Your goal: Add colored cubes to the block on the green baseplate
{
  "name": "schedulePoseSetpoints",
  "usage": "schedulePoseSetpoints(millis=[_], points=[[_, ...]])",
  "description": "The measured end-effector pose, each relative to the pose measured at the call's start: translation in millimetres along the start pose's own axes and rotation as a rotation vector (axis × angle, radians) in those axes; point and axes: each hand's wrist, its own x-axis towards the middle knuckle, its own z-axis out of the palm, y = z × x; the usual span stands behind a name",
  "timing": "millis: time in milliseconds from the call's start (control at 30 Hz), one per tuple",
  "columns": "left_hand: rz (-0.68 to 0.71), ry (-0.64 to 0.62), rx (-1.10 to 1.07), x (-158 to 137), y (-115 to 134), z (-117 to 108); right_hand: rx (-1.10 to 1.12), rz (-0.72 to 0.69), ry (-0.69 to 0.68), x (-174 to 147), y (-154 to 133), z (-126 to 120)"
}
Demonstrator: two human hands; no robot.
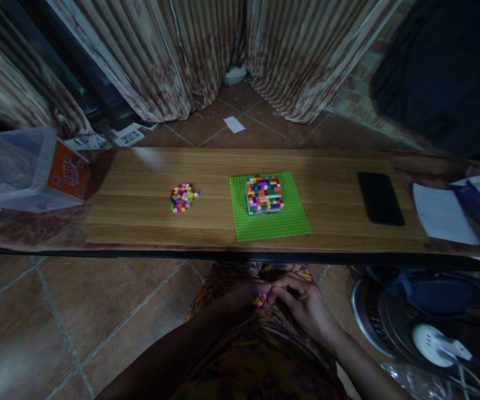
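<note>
Over my lap, below the table's front edge, my left hand (240, 298) is closed around several small toy bricks (260, 300), red, orange and white ones showing in its palm. The fingertips of my right hand (300, 303) are pinched together against the left thumb; whatever lies between them is too small to make out. On the table, a block of many-coloured bricks (264, 195) stands on a green baseplate (273, 226). To its left lies a loose pile of coloured bricks (183, 198).
A black phone (380, 198) and white paper (444, 214) lie at the table's right. A clear plastic bin (10, 166) and an orange box (69, 172) stand at the left. Striped curtains (198, 50) hang behind. A white power strip (435, 344) is at the lower right.
</note>
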Motion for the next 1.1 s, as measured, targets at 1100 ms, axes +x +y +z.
schedulePoseSetpoints(millis=[1100], points=[[-0.046, 0.032, -0.171, 0, 0, -2, -0.007, -0.328, 0.525, 123, -38, -55]])
